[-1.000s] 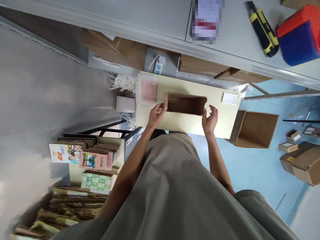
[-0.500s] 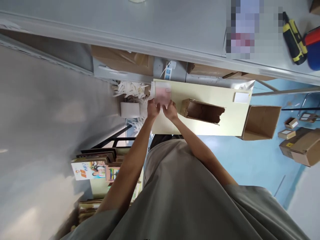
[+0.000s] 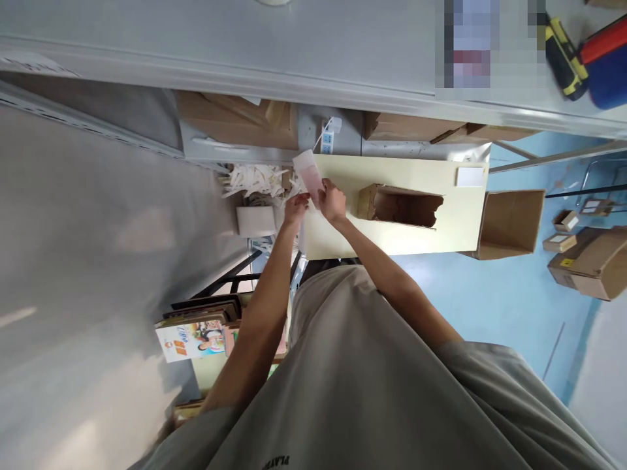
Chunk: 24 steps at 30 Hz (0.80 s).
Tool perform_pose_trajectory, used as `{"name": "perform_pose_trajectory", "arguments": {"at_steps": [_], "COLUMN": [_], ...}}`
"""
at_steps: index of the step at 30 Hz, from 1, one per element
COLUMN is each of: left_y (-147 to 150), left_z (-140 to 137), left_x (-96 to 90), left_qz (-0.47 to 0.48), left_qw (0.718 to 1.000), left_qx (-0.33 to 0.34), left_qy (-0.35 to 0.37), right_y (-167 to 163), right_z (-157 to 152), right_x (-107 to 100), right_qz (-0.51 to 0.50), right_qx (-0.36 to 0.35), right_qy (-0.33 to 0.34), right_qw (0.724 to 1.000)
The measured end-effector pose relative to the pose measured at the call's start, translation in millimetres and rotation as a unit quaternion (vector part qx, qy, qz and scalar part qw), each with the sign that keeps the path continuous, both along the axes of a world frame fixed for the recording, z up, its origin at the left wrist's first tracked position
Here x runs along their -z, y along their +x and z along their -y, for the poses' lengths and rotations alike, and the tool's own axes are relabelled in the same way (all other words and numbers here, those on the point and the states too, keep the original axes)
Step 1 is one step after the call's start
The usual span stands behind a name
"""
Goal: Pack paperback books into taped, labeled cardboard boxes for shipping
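A pale pink and white sheet, perhaps a paper or a thin pouch, slants up and left over the left end of the cream board. My right hand is closed on its lower right edge, with thumb and fingers pinching it. My left hand is beside the sheet's lower end, fingers slightly bent and thumb apart, and appears to hold nothing. The cream board lies flat in front of my body. On it, to the right of my right hand, lies a torn open cardboard box.
White paper strips and a white block are left of the board. A larger open carton stands at its right end. A grey metal table crosses the far side, with cartons and a power strip below it.
The sheet looked broad and was held at its near edge by both hands; now it appears narrow and tilted in my right hand. My left hand has come away from it.
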<state>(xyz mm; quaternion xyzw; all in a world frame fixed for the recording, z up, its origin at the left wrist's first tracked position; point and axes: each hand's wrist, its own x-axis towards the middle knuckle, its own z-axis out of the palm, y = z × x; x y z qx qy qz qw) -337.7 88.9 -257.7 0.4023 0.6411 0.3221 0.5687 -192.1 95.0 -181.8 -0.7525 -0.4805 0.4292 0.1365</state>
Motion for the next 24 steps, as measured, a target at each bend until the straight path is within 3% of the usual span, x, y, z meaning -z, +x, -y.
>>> {"name": "perform_pose_trajectory", "arguments": {"at_steps": [3, 5, 7, 10, 14, 17, 20, 24], "left_y": [-18.3, -25.8, -25.6, -11.4, 22.0, 50.4, 80.2, 125.1], "left_z": [-7.2, -7.8, -1.7, 16.7, 33.8, 31.6, 21.8, 8.4], "left_x": [-19.4, -38.3, -62.5, -103.7, -150.2, -174.2, -193.1, -211.0], "left_qz": [0.017, 0.072, 0.130, 0.158, 0.148, 0.091, 0.025, -0.058], "left_qw": [0.997, 0.992, 0.989, 0.985, 0.978, 0.980, 0.976, 0.958], "left_qx": [-0.076, -0.091, -0.046, 0.061, 0.145, 0.153, 0.154, 0.182], "left_qy": [-0.027, -0.037, -0.045, -0.028, 0.028, 0.089, 0.154, 0.214], "right_y": [19.3, 39.9, 60.8, 84.7, 106.1, 135.3, 187.7, 265.3], "right_z": [31.2, 53.4, 73.1, 94.4, 108.1, 113.2, 118.2, 124.3], "right_x": [-38.0, -62.6, -82.8, -100.5, -105.5, -104.9, -101.2, -85.2], "right_qz": [-0.093, -0.203, -0.283, -0.306, -0.301, -0.301, -0.237, -0.032], "right_qx": [0.001, 0.021, 0.051, 0.105, 0.140, 0.130, 0.094, 0.014], "right_qy": [0.077, 0.139, 0.177, 0.201, 0.224, 0.234, 0.213, 0.161], "right_qw": [0.993, 0.969, 0.941, 0.925, 0.916, 0.915, 0.943, 0.986]}}
